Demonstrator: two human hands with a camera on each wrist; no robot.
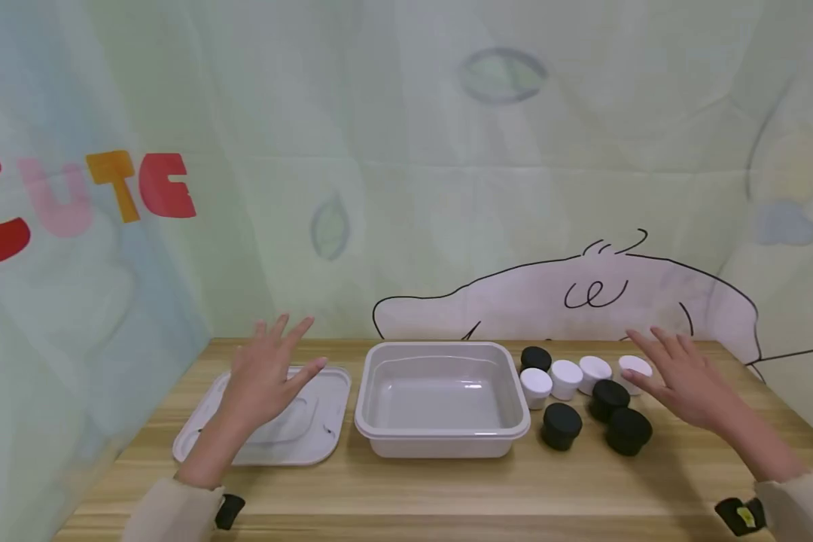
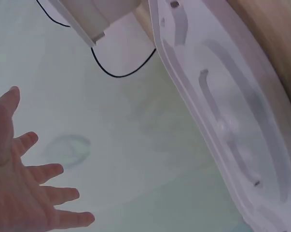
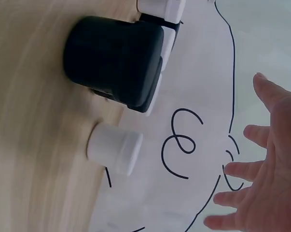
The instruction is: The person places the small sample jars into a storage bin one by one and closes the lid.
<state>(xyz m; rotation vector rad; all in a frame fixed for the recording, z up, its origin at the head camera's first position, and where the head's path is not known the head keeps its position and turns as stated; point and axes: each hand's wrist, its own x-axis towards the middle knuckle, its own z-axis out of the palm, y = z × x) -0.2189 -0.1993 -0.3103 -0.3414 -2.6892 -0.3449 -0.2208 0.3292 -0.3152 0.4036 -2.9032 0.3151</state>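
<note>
My left hand (image 1: 263,378), fingers spread and holding nothing, hovers over a pale grey rectangular lid (image 1: 315,444) on the table. The left wrist view has the lid (image 2: 242,116) at right and the spread fingers at lower left. A grey rectangular tub (image 1: 442,444) without a cover stands in the middle. My right hand (image 1: 692,384), also spread with nothing in it, is raised beside several small lidded jars. Nearest to it are a white jar (image 1: 634,369) and a black jar (image 1: 628,431). In the right wrist view, a black jar (image 3: 111,63) and a white jar (image 3: 115,148) stand apart from that hand.
More jars cluster right of the tub, among them a white jar (image 1: 536,387) beside its wall and a black jar (image 1: 561,426) at the front. Behind the wooden table (image 1: 420,497) hangs a printed cloth (image 1: 406,188), which also covers the left side.
</note>
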